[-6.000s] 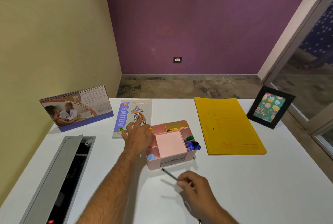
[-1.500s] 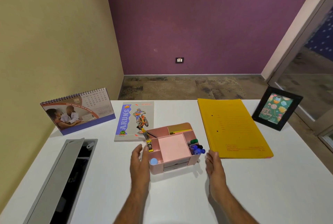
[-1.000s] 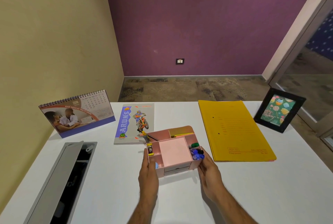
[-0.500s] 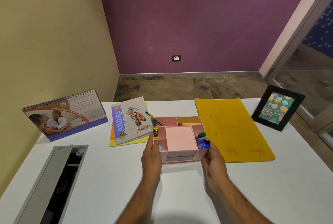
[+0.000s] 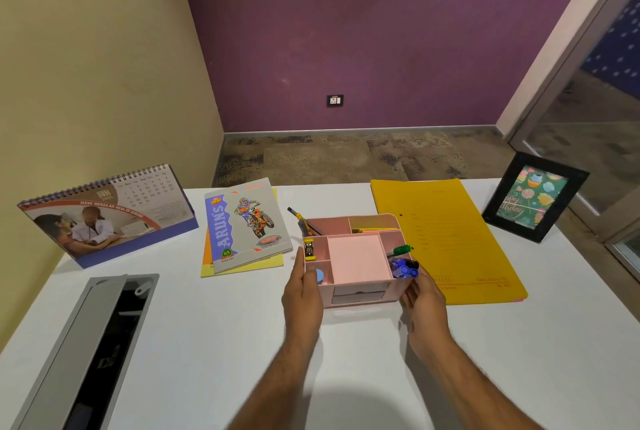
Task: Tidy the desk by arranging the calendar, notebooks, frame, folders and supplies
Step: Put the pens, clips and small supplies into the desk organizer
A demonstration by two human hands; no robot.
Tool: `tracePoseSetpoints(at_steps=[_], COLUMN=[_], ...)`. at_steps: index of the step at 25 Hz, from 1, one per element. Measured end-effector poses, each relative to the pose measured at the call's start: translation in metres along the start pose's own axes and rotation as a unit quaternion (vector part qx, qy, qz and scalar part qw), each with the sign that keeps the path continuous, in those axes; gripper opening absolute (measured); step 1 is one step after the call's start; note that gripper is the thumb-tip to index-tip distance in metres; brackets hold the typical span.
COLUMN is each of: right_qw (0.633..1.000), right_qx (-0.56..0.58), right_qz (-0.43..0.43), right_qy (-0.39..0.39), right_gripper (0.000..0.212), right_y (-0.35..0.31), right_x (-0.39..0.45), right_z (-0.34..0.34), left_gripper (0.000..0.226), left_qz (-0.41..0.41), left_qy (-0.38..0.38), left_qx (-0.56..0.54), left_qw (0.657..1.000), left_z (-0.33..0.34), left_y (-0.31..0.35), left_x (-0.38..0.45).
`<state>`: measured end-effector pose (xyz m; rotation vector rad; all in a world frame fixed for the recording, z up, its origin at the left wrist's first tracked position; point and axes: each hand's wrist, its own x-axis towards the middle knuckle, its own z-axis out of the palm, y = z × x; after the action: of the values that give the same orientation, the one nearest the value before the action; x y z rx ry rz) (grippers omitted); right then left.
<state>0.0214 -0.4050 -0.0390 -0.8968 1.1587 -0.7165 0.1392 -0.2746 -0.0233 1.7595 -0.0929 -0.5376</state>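
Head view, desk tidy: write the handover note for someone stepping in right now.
Left hand and right hand grip the two sides of the pink organizer, mid-desk.
Calendar stands far left; notebooks stacked beside it; yellow folder lies right of the organizer; frame stands far right.
Done: supplies sit in the organizer.
Left: set the organizer in its final spot and release; square up the slightly fanned notebooks.

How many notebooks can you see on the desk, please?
2: the grey motorbike-cover notebook lies left of the pink organiser, on top of a yellow notebook showing only its edges; more could be hidden beneath.
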Motion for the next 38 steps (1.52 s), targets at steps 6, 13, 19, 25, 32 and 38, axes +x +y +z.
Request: tracePoseSetpoints(at_steps=[6, 13, 19, 25, 32, 38], right_qw=[0.999, 0.998, 0.998, 0.997, 0.986, 0.822], right_qx=[0.002, -0.033, -0.023, 0.002, -0.068, -0.448], right_qz=[-0.014, -0.029, -0.019, -0.015, -0.086, -0.268], right_qy=[-0.037, -0.050, -0.062, -0.071, 0.127, -0.227], right_gripper=[0.030, 0.030, 0.033, 0.034, 0.018, 0.027], right_y=[-0.010, -0.021, -0.012, -0.008, 0.023, 0.065], right_x=[0.030, 0.072, 0.088, 0.089, 0.060, -0.014], right_z=[0.030, 0.057, 0.066, 0.065, 0.064, 0.115], left_gripper=[0.044, 0.044, 0.044, 0.044, 0.034, 0.045], left_qz=[0.042, 0.061, 0.052, 0.059, 0.077, 0.078], left_qy=[0.000, -0.004, -0.016, -0.024, 0.027, 0.186], left_qx=[-0.024, 0.004, 0.004, 0.019, 0.019, 0.221], left_qw=[0.999, 0.998, 0.998, 0.998, 0.996, 0.954], left_z=[0.004, 0.017, 0.020, 0.018, -0.007, -0.084], left_y=[0.031, 0.026, 0.013, 0.006, 0.009, -0.021], left_x=[0.036, 0.091, 0.114, 0.120, 0.115, 0.136])
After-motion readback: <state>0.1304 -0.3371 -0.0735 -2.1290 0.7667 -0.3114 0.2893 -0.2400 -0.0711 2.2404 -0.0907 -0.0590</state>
